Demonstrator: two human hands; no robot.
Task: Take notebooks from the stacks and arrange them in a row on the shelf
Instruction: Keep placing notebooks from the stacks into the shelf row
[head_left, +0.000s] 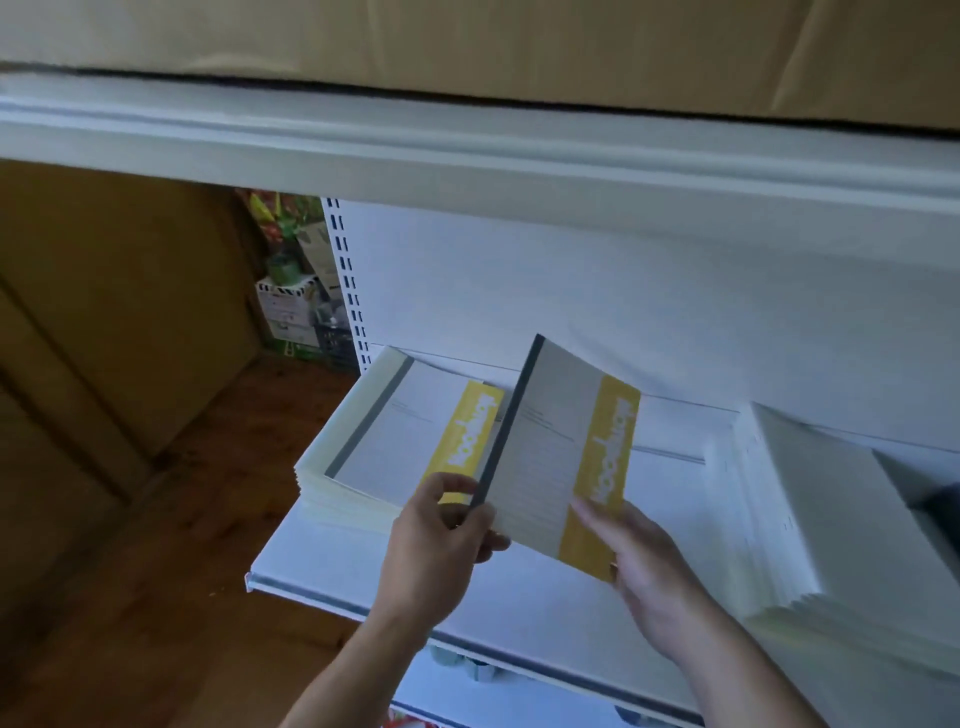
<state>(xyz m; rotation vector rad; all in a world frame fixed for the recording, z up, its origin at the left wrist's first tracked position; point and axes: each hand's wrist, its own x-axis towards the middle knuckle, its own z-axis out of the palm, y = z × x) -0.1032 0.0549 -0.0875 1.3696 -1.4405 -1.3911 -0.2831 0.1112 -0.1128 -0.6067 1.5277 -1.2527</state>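
Only blurry lettering (611, 451) on notebook (550, 457)

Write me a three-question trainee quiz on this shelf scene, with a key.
1. True or false: the held notebooks lie flat on the shelf.
2. What colour is the band on their cover? A red, B yellow, C green.
3. Fill in: the ___ hand grips their dark spine edge.
Key: 1 false; both hands hold them tilted, not flat on the shelf. 2 B. 3 left; the left hand grips the spine edge, and the right hand holds the banded side.
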